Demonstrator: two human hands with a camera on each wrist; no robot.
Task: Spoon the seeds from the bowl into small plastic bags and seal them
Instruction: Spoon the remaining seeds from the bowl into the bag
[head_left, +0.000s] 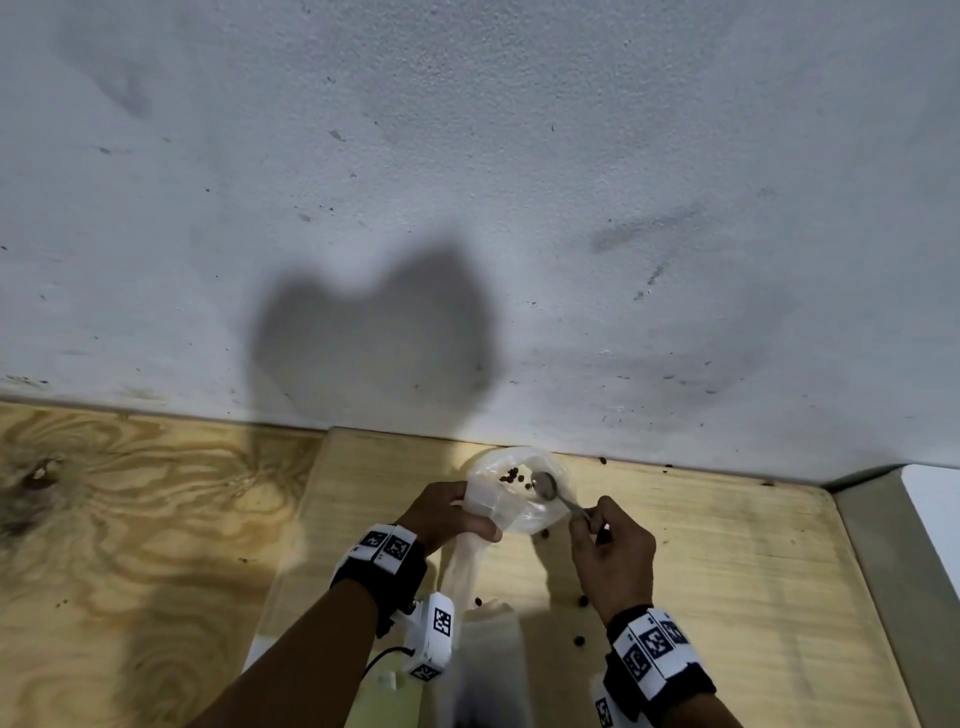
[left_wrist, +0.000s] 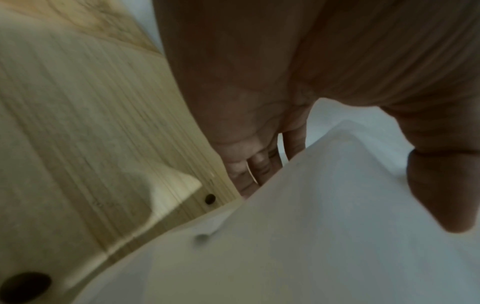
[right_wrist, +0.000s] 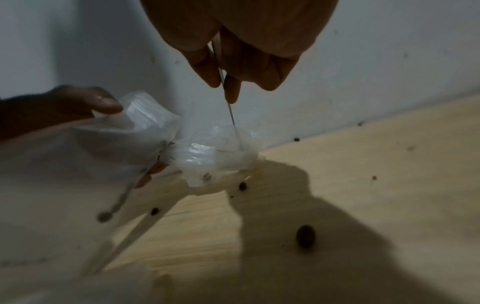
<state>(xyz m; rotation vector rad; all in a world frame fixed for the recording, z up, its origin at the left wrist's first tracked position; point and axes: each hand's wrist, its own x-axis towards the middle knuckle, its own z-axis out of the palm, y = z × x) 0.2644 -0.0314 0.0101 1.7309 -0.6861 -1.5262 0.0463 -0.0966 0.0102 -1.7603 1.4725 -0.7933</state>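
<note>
Two hands meet over a clear bag (head_left: 511, 488) at the far edge of the pale board (head_left: 701, 561), right where the board meets the grey wall (head_left: 467, 182). The left hand (head_left: 441, 512) curls its fingers and thumb round the bag's rim on the side away from the spoon, clamped on the plastic and holding the mouth wide; in the left wrist view the fingers (left_wrist: 255, 166) press behind a fold of the bag (left_wrist: 324, 205). The right hand (head_left: 613, 545) pinches the thin handle of a metal spoon (head_left: 545, 486), thumb and fingers closed tight on it; the right wrist view shows the handle (right_wrist: 228, 102) running down from the fingertips (right_wrist: 232, 90) into the bag (right_wrist: 215, 156). The spoon's bowl sits inside the bag's mouth, tilted, and looks bare. A small cluster of dark seeds (head_left: 511, 474) lies in the bag just beside the spoon. More plastic (head_left: 467, 566) trails from the bag toward the person. Loose seeds (head_left: 583, 601) dot the board nearer the person than the bag, and a few lie along the wall line past it. One seed (right_wrist: 306, 236) lies large in the right wrist view, in the hand's shadow. The plywood (head_left: 130, 519) lies beside the board, on the left hand's side.
</note>
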